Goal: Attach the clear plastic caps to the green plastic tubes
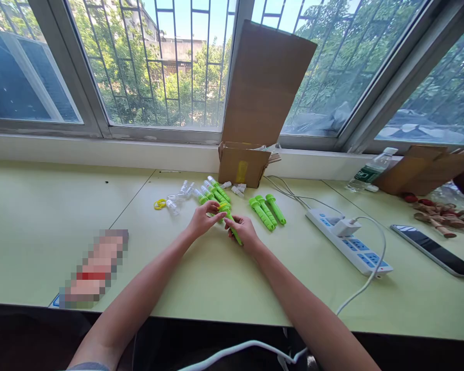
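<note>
Over the middle of the table, my right hand (243,232) is closed around a green plastic tube (234,232), which slants with its wide end up and away from me. At that wide end sits a yellow ring (222,206), and the fingers of my left hand (204,220) are pinched on it. Just beyond lie several green tubes with clear caps (217,191). To the right rest three green tubes without clear caps (263,213). Loose clear caps (173,207) and a small group of yellow rings (160,204) are on the left.
An open cardboard box (243,164) stands against the window ledge. On the right lie a white power strip (350,245) with cables, a phone (435,250), a water bottle (372,169) and small wooden pieces (441,216). A blurred-out item (96,268) lies at front left.
</note>
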{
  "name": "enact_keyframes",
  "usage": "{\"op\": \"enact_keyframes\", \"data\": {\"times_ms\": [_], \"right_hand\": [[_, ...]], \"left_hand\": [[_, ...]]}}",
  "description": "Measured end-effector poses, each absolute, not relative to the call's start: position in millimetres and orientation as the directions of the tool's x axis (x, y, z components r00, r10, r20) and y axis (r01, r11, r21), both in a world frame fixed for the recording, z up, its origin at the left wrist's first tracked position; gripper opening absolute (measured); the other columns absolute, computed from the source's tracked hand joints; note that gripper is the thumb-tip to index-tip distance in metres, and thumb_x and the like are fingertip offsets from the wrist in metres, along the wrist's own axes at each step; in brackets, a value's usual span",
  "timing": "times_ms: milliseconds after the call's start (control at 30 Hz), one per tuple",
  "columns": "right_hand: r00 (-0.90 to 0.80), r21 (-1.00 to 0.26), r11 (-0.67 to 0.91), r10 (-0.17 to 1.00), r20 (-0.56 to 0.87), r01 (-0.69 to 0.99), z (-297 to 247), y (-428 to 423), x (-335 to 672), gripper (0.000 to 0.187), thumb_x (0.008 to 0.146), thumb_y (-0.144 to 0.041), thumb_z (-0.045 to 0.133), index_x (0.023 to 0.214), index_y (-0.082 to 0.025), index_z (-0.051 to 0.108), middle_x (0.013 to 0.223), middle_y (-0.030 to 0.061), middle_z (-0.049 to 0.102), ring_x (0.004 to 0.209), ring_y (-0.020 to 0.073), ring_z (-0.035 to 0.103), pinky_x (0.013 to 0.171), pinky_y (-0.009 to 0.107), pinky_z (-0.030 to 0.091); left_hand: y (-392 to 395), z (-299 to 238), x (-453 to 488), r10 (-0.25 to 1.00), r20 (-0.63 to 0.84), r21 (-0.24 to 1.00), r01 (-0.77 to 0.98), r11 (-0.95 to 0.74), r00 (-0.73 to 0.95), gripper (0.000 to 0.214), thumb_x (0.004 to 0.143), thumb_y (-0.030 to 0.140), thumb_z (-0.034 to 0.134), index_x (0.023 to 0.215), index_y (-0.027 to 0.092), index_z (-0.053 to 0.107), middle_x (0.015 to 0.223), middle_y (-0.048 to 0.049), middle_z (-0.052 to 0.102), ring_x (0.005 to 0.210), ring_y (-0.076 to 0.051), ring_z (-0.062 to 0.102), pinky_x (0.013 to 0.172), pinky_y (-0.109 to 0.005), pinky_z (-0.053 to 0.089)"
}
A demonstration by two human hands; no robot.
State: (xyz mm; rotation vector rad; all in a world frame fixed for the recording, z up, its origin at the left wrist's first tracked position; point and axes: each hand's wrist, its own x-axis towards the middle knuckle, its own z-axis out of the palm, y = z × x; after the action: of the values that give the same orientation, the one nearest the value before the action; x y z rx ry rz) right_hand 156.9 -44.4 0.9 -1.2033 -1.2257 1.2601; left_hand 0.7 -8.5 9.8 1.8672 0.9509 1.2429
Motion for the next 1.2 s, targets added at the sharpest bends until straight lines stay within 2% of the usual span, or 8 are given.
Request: {"op": "enact_keyframes", "data": {"times_ms": [167,400,700,967,1200], "right_hand": [[-0.067,-0.999,-0.005,0.998,-0.008,0.035,5.0,-46.9,155.4,0.037,0.064,-0.052,0.065,0.064,-0.016,0.056,0.048,-0.0017,0.053,0.038,0.0086,0.045,0.037,0.021,0.033],[-0.118,-1.0,0.02,0.993,0.017,0.018,-0.9,-42.5,157.0,0.039,0.068,-0.055,0.062,0.077,-0.018,0.056,0.066,-0.0001,0.059,0.044,0.0083,0.051,0.04,0.02,0.037],[-0.103,-1.0,-0.017,0.995,-0.019,0.012,-3.0,-41.4,157.3,0.042,0.068,-0.059,0.059,0.076,-0.018,0.053,0.06,-0.0035,0.053,0.039,0.006,0.043,0.034,0.019,0.029],[-0.096,-0.996,-0.09,0.991,-0.089,-0.001,-2.0,-41.0,158.5,0.042,0.067,-0.058,0.059,0.078,-0.018,0.054,0.057,-0.0036,0.052,0.039,0.0064,0.042,0.033,0.019,0.027],[-0.098,-0.997,-0.083,0.992,-0.083,-0.001,-3.2,-40.1,160.0,0.042,0.067,-0.057,0.059,0.08,-0.017,0.055,0.055,-0.0042,0.051,0.037,0.0061,0.04,0.032,0.019,0.026]], "left_hand": [[-9.1,11.2,0.0,0.862,0.43,0.855,0.186,-0.484,0.268,0.035,0.073,0.045,0.063,0.093,0.017,0.056,0.084,-0.0056,0.066,0.08,-0.016,0.064,0.063,-0.024,0.052],[-8.0,10.1,-0.2,0.86,0.441,0.852,0.183,-0.491,0.256,0.037,0.072,0.046,0.064,0.094,0.017,0.056,0.085,-0.0055,0.065,0.082,-0.017,0.064,0.06,-0.023,0.051],[-7.6,9.5,1.3,0.861,0.428,0.857,0.179,-0.483,0.276,0.035,0.074,0.044,0.063,0.095,0.017,0.055,0.085,-0.0057,0.066,0.082,-0.017,0.064,0.064,-0.025,0.052],[-8.0,9.0,2.1,0.856,0.433,0.855,0.172,-0.489,0.282,0.034,0.074,0.044,0.063,0.094,0.018,0.055,0.082,-0.0055,0.066,0.081,-0.017,0.064,0.064,-0.026,0.052],[-8.4,8.9,2.9,0.855,0.434,0.86,0.151,-0.487,0.285,0.036,0.073,0.045,0.063,0.094,0.017,0.054,0.083,-0.0058,0.066,0.081,-0.017,0.064,0.064,-0.026,0.053]]}}
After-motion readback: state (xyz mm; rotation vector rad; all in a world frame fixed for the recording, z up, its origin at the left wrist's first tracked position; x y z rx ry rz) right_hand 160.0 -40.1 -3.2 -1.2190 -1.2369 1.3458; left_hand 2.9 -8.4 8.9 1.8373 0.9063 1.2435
